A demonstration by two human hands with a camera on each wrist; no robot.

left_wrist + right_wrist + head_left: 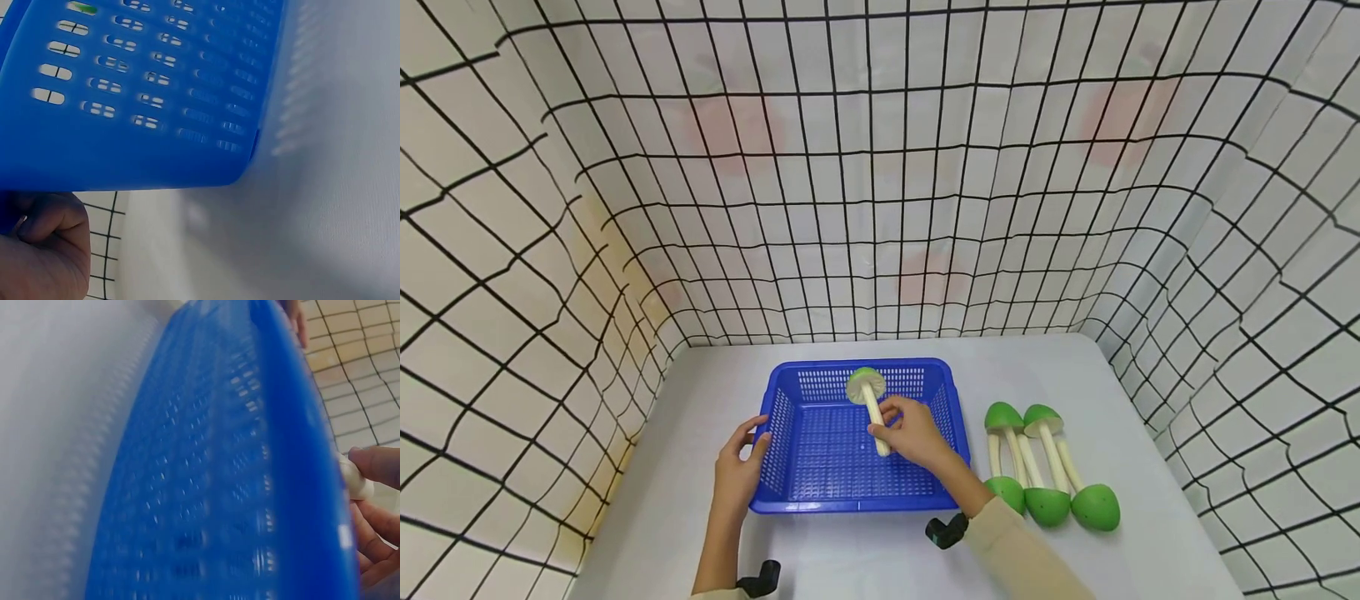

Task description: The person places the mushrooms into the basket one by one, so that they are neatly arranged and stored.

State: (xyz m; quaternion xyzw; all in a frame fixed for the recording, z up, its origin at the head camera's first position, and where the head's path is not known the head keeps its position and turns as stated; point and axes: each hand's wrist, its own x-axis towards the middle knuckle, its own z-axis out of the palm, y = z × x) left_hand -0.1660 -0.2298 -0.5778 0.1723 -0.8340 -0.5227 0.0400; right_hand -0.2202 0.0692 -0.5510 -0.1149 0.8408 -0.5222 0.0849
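Note:
A blue plastic basket (805, 506) with slotted walls stands in the middle of the white table. My left hand (739, 471) grips its left rim, and in the left wrist view curled fingers (62, 219) show at the basket edge. Over the basket, my right hand (916, 433) pinches the pale stem of a green-capped toy mushroom (872, 404) between thumb and fingers. The mushroom's cap points toward the far wall of the basket. In the right wrist view, the stem end (356, 478) shows between thumb and fingers, beyond the blue rim.
Several more green-capped mushrooms (1048, 504) lie in a group right of the basket, caps at both ends. A black wire grid (880, 200) in front of pale sheeting encloses the back and sides of the table (865, 558).

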